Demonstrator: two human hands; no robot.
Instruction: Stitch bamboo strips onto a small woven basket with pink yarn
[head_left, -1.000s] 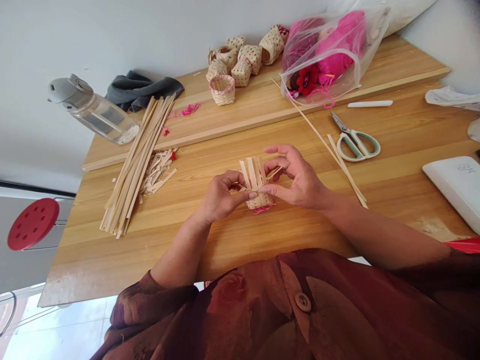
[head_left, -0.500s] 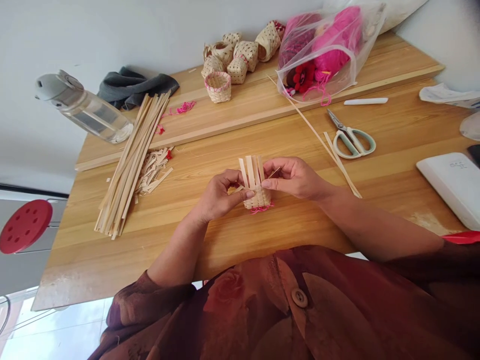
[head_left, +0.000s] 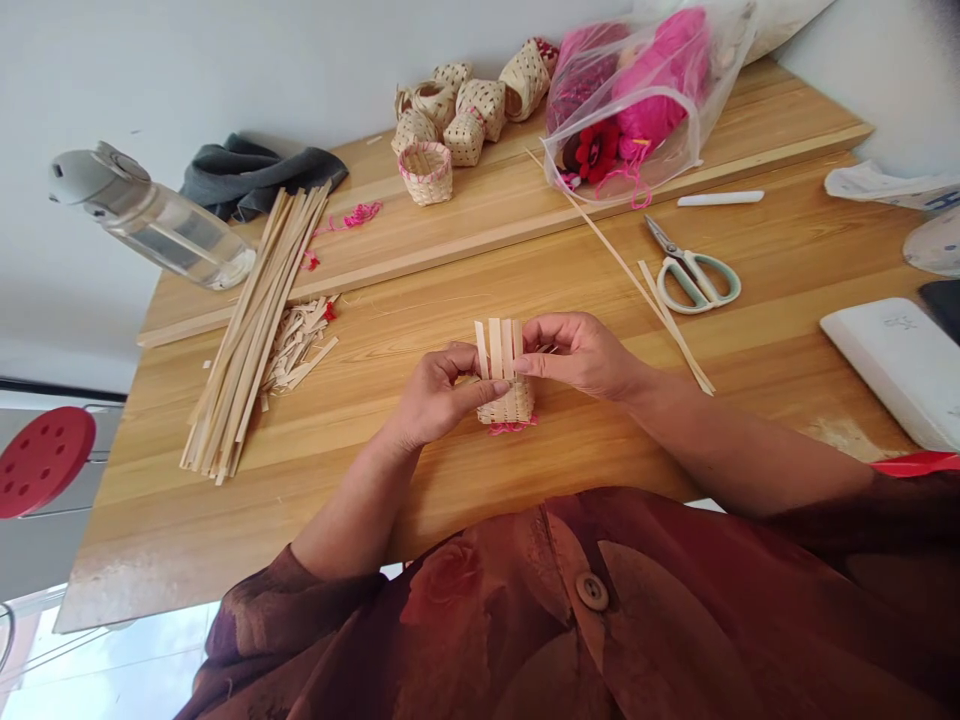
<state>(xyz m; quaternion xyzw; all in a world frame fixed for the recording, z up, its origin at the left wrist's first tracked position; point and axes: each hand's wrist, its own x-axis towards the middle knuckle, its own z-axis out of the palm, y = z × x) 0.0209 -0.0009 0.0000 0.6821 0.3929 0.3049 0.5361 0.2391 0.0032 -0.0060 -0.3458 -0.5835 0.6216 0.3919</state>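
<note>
Both my hands hold a small woven bamboo basket [head_left: 507, 405] over the middle of the wooden table [head_left: 375, 480]. Flat, pale upright strips [head_left: 495, 350] rise from its woven base, and pink thread [head_left: 512, 427] trails under its near edge. My left hand [head_left: 439, 395] grips the left side, with the thumb across the strips. My right hand [head_left: 577, 355] pinches the right side between thumb and fingers. A thin strip end shows just beside those fingers, partly hidden.
A bundle of long bamboo strips [head_left: 251, 330] and a pile of offcuts [head_left: 296, 345] lie left of my hands. Scissors [head_left: 694, 275] and loose strips [head_left: 637, 280] lie right. Several finished baskets [head_left: 465, 110] and a plastic bag of pink yarn [head_left: 630, 100] stand on a raised board behind.
My right hand has lowered and closed in against the upright strips. The whole view has drifted slightly, shifting the table leftward in the frame.
</note>
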